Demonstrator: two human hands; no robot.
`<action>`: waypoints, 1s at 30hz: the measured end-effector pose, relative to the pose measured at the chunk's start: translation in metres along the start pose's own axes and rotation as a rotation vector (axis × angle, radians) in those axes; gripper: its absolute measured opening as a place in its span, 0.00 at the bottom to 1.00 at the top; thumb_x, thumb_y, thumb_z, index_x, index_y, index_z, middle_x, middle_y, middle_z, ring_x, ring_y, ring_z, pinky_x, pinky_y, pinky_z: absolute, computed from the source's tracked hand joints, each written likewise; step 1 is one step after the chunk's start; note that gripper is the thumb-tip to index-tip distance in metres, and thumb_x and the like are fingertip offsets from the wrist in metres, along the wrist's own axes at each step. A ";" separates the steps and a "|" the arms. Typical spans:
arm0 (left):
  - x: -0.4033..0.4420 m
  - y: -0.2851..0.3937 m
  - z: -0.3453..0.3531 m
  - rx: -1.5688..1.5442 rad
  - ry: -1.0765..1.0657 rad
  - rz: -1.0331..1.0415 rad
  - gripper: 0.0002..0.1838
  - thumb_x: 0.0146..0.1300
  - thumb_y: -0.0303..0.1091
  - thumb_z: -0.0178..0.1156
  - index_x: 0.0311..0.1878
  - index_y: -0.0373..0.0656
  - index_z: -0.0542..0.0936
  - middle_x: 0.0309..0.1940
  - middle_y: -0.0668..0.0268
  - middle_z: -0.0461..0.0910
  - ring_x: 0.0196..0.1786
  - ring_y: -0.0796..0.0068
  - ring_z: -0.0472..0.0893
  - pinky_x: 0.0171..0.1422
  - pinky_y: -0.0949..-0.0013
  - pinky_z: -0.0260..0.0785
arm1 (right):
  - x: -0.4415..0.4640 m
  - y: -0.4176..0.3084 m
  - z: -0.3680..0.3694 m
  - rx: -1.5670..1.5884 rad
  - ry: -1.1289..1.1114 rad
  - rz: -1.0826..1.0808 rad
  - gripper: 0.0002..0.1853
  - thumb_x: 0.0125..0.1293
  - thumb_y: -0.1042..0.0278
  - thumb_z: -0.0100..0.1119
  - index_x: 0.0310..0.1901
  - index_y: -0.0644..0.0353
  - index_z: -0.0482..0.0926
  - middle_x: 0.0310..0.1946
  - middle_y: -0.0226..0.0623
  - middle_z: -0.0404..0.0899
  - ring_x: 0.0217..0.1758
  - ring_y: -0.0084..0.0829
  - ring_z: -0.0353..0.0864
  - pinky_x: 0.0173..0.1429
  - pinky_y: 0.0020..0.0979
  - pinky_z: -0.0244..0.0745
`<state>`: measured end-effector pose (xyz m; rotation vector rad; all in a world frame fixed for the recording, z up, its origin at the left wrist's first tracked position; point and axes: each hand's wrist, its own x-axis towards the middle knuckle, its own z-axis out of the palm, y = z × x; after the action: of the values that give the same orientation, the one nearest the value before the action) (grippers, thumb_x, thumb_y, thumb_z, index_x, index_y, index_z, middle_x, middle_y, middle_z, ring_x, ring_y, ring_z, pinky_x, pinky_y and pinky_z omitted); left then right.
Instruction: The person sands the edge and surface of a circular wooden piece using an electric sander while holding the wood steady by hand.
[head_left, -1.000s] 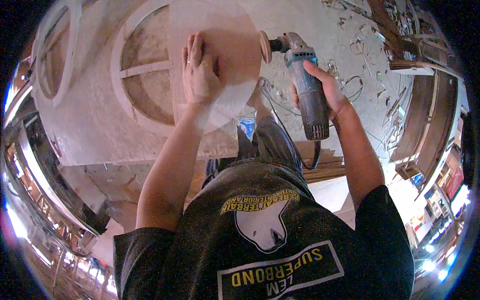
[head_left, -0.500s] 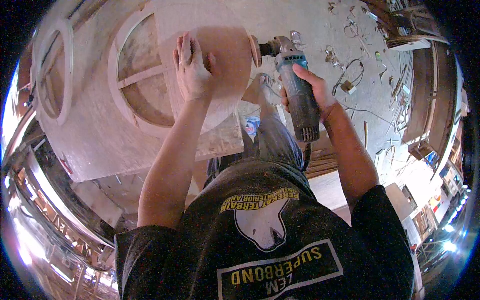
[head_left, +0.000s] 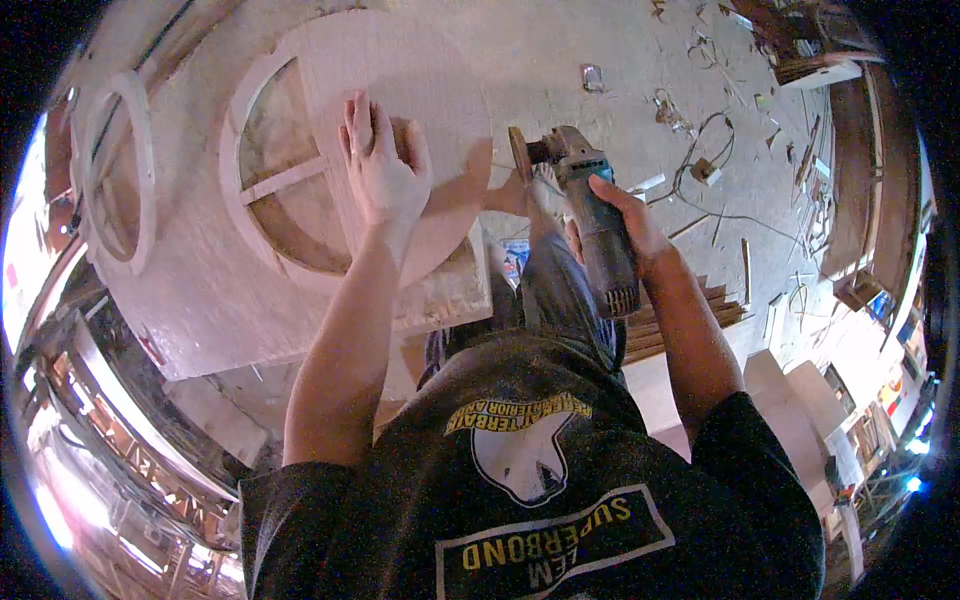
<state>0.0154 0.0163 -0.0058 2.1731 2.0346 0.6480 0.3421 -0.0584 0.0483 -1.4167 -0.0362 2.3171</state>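
Note:
My left hand (head_left: 388, 170) lies flat on a round wooden panel (head_left: 440, 90), fingers pointing away from me and the thumb apart. The panel rests on top of a round frame (head_left: 235, 150) with a crossbar, on a pale worktable (head_left: 200, 310). In my right hand (head_left: 630, 225) is a blue and black angle grinder (head_left: 603, 240), my fingers wrapped round its body. Its sanding disc (head_left: 519, 155) stands just to the right of the panel's edge, with a small gap between them.
Another oval frame (head_left: 145, 180) lies at the worktable's left end. On the floor are a coiled cord (head_left: 705, 170), wood scraps and a stack of thin strips (head_left: 690, 315). Long brown boards (head_left: 855, 180) stand at the right. My foot shows beyond the disc.
The grinder in my right hand has come toward me, its disc away from the panel's edge it was beside. My left hand has shifted slightly on the panel, and the view has tilted.

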 end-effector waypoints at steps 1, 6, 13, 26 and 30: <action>0.000 0.000 -0.001 0.001 -0.001 -0.008 0.29 0.75 0.41 0.59 0.68 0.24 0.77 0.81 0.50 0.65 0.85 0.50 0.60 0.87 0.45 0.51 | 0.002 -0.006 -0.001 0.032 0.019 0.011 0.33 0.69 0.33 0.65 0.51 0.61 0.79 0.34 0.46 0.87 0.28 0.38 0.88 0.32 0.40 0.85; -0.001 -0.001 -0.001 -0.003 0.009 -0.015 0.30 0.74 0.41 0.60 0.71 0.27 0.76 0.81 0.51 0.65 0.84 0.50 0.62 0.87 0.46 0.52 | 0.020 -0.084 0.007 -0.114 -0.038 0.034 0.35 0.69 0.32 0.65 0.53 0.63 0.78 0.33 0.46 0.86 0.28 0.38 0.88 0.34 0.41 0.86; -0.001 0.000 -0.005 -0.018 0.002 -0.029 0.29 0.73 0.41 0.62 0.71 0.32 0.77 0.81 0.52 0.66 0.84 0.50 0.63 0.87 0.47 0.53 | 0.060 -0.175 0.041 -0.355 -0.202 0.024 0.37 0.71 0.30 0.62 0.56 0.64 0.78 0.32 0.43 0.85 0.27 0.34 0.87 0.34 0.34 0.86; 0.004 0.010 -0.008 -0.010 0.024 -0.103 0.28 0.73 0.41 0.63 0.69 0.33 0.79 0.79 0.52 0.69 0.83 0.49 0.65 0.87 0.50 0.54 | 0.058 -0.176 0.058 -0.489 -0.142 0.019 0.34 0.70 0.31 0.63 0.54 0.61 0.78 0.32 0.41 0.86 0.26 0.31 0.86 0.33 0.33 0.86; 0.001 0.007 -0.005 -0.047 0.026 -0.098 0.30 0.73 0.43 0.62 0.72 0.35 0.77 0.82 0.54 0.66 0.85 0.51 0.62 0.88 0.48 0.53 | 0.052 -0.158 0.049 -0.400 -0.170 0.044 0.33 0.71 0.32 0.62 0.55 0.60 0.77 0.32 0.42 0.85 0.25 0.31 0.85 0.33 0.33 0.86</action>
<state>0.0199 0.0153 0.0014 2.0362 2.1010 0.7083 0.3337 0.1144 0.0652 -1.3993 -0.5511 2.5606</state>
